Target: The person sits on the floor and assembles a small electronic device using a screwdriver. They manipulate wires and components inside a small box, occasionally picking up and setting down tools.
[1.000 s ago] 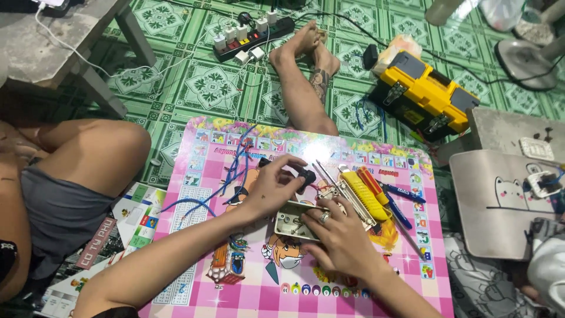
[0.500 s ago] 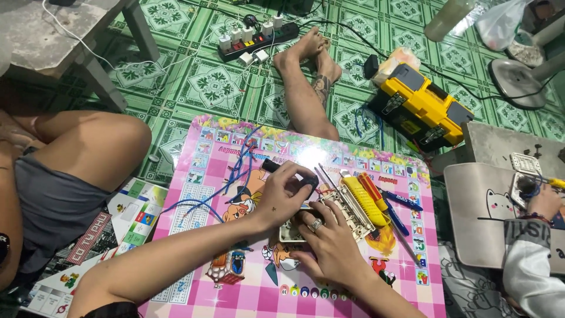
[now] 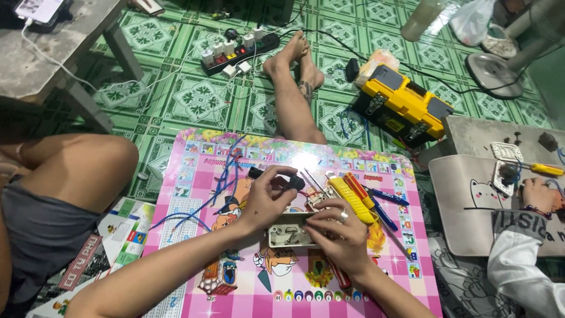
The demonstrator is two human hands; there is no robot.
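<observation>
Seen from above, near to far. Nearest the viewer, both forearms reach onto a pink children's table printed with cartoon figures. The right hand lies curled over the right end of a small pale socket box, fingers closed on its edge and pressing it to the table; a red-handled tool shows just under the wrist. The left hand sits at the box's far left corner with thumb and fingers pinched shut on a black-handled screwdriver that lies level above the box. The box thus rests between the two hands, touching both, its open face upward. The step in hand appears to be work on the fittings inside the box; the next move likely calls for a steady hold from the right hand while the tool's tip, hidden here, is brought to a screw. Just beyond lie blue wires to the left and a yellow knife and blue pen to the right. Farther off, the person's leg crosses green floor tiles, with a yellow toolbox far right and a power strip far left. At the right edge another person's hand works on a grey table.
</observation>
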